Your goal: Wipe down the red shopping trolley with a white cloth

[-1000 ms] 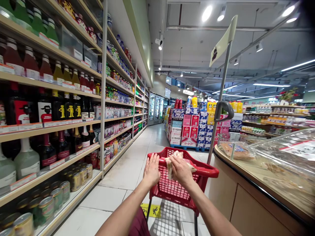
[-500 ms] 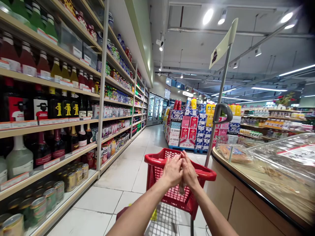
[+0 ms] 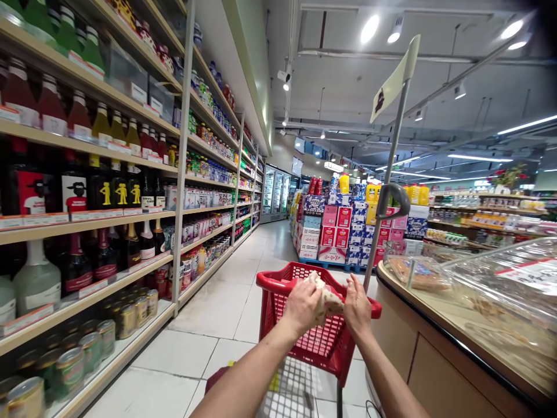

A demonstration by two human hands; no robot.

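A red shopping basket [image 3: 265, 316] stands in front of me, its rim below my hands. Over it a pale, small-patterned cloth [image 3: 328, 305] is stretched between the two hands. My left hand [image 3: 302, 302] is closed on its left part, with a bunched bit poking up past the fingers. My right hand [image 3: 357, 305] has bent fingers at the cloth's right end and seems to pinch it; the exact grip is partly hidden behind the hand.
Shelves [image 3: 126, 217] of bottles and cans line the left side. A counter [image 3: 404, 325] with clear covers [image 3: 522, 290] runs along the right. A grey pole [image 3: 394, 151] with a sign rises beside the basket. Stacked drink cartons [image 3: 335, 235] stand ahead on the tiled floor [image 3: 221, 290].
My hands were pressed together over the basket with the cloth mostly hidden. They have moved apart, the right one to the right, and the cloth now shows spread between them.
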